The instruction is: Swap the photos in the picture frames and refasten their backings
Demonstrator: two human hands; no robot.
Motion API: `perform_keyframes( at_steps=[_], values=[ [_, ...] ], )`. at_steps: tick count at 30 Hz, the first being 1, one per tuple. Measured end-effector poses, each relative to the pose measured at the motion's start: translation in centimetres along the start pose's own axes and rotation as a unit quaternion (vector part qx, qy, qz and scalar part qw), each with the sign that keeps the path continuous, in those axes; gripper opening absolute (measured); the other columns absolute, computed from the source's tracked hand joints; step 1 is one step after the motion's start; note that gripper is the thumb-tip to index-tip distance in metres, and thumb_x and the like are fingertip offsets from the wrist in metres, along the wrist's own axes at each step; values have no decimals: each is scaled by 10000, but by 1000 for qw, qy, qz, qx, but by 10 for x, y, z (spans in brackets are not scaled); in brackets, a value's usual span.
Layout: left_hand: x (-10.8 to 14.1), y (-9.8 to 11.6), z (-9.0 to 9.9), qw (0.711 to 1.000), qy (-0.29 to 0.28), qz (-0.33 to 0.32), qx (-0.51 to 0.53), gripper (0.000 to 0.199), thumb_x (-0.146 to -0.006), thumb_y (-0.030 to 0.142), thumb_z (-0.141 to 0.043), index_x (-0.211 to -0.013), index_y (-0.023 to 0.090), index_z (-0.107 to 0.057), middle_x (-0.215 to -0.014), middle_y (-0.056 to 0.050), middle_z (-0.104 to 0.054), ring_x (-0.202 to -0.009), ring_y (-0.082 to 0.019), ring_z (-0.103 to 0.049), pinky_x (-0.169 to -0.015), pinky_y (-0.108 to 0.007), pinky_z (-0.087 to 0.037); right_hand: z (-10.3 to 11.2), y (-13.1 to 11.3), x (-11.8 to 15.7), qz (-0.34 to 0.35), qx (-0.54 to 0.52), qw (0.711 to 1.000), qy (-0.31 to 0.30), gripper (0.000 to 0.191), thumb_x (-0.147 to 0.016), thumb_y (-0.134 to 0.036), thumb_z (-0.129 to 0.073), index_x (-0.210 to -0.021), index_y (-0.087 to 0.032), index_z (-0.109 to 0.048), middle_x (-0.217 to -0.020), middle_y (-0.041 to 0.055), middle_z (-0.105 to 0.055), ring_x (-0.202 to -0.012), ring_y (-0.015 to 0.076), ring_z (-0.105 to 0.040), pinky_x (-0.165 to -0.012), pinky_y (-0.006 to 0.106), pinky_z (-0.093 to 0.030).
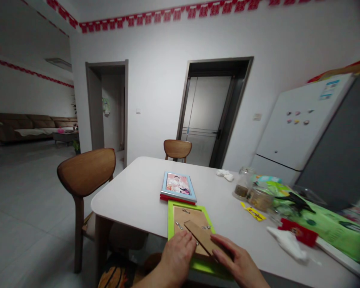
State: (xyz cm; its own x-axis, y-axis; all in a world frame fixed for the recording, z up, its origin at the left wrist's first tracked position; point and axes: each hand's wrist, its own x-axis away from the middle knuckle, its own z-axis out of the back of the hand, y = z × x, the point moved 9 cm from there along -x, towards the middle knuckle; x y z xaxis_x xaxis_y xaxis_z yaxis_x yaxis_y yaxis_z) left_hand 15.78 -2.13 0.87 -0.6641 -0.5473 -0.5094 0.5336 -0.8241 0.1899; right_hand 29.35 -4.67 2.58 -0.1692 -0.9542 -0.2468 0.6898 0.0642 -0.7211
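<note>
A picture frame with a lime-green border (171, 224) lies face down at the table's near edge. Its brown backing board (179, 216) carries several small metal clips, and a brown stand leg (199, 234) angles across it. My left hand (177, 256) rests on the lower left of the backing, fingers curled together beside a clip; its thumb is hidden. On the right edge of the stand leg, my right hand (237, 260) grips with thumb and fingers. Just beyond the green frame, a light-blue framed photo (178, 185) lies face up on top of a red frame (175, 199).
The white table (132, 192) also bears glass jars (243, 184), a yellow packet (256, 214), crumpled tissue (289, 244), a red packet (300, 232) and green bags (333, 232) at right. Wooden chairs stand at left (88, 172) and behind (177, 149). A white fridge (300, 124) is at right.
</note>
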Motion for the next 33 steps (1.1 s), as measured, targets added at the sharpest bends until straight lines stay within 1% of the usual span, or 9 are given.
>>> perform_keyframes(
  at_steps=[2, 5, 7, 9, 13, 18, 23, 28, 33],
  values=[
    [0, -5, -5, 999, -30, 21, 4, 300, -819, 177, -430, -1111, 191, -496, -1160, -40, -528, -1083, -178, -457, -943, -294, -360, -7, 5, -4, 5, 13, 1000, -9, 420, -632, -438, -547, -948, -174, -629, -1047, 94, -602, -979, 228, -538, -879, 353, -410],
    [-2, -10, -2, 997, -59, 42, 27, 292, -821, 156, -418, -1098, 190, -503, -1174, -39, -517, -1098, -165, -440, -960, -278, -331, -20, 4, -9, 28, 57, 997, -33, 488, -570, -415, -602, -977, -146, -612, -1086, 118, -574, -1008, 238, -511, -904, 353, -380],
    [-4, -9, 2, 995, -72, 37, 55, 300, -806, 148, -428, -1096, 186, -497, -1178, -36, -512, -1101, -150, -433, -972, -259, -304, -27, 2, -11, 43, 94, 994, -45, 530, -526, -372, -635, -1000, -138, -598, -1110, 122, -554, -1028, 245, -490, -922, 360, -356],
    [-3, -8, 7, 993, -85, 30, 78, 314, -775, 165, -470, -1088, 185, -491, -1188, -34, -500, -1107, -151, -419, -980, -262, -284, -31, 0, -11, 55, 123, 990, -46, 524, -540, -334, -620, -1023, -134, -581, -1113, 119, -548, -1029, 239, -479, -921, 356, -348],
    [8, -14, 12, 987, -116, 49, 97, 289, -745, 271, -530, -1023, 199, -502, -1170, -34, -506, -1098, -177, -418, -984, -347, -254, -35, -2, -7, 68, 149, 986, -41, 470, -623, -334, -553, -1046, -130, -553, -1007, 99, -590, -945, 217, -500, -854, 338, -384],
    [23, -19, 13, 982, -147, 46, 109, 406, -703, 370, -576, -1064, 231, -452, -1238, -28, -441, -1161, -185, -343, -1007, -416, -143, -36, -2, -1, 86, 159, 983, -30, 438, -668, -346, -517, -1059, -149, -537, -971, 86, -586, -921, 204, -489, -834, 317, -378],
    [28, -28, 8, 979, -154, 64, 113, 459, -695, 325, -580, -1110, 216, -419, -1237, -40, -441, -1165, -169, -338, -1009, -388, -143, -35, -2, -13, 91, 177, 980, -32, 355, -750, -368, -418, -1013, -182, -568, -998, 80, -581, -939, 200, -477, -849, 316, -352],
    [26, -28, 9, 981, -142, 64, 115, 474, -682, 322, -596, -1110, 213, -424, -1214, -45, -465, -1145, -168, -364, -1003, -380, -165, -33, 7, -38, 39, 275, 961, 4, 359, -781, -321, -345, -1040, -179, -551, -1039, 117, -520, -922, 213, -468, -811, 320, -355],
    [25, -26, 12, 982, -141, 70, 99, 527, -689, 345, -590, -1150, 186, -387, -1194, -67, -484, -1133, -173, -379, -999, -366, -178, -41, 10, -48, 28, 293, 956, -13, 302, -787, -256, -314, -843, -168, -598, -946, 101, -505, -849, 170, -483, -791, 268, -346]
  ],
)
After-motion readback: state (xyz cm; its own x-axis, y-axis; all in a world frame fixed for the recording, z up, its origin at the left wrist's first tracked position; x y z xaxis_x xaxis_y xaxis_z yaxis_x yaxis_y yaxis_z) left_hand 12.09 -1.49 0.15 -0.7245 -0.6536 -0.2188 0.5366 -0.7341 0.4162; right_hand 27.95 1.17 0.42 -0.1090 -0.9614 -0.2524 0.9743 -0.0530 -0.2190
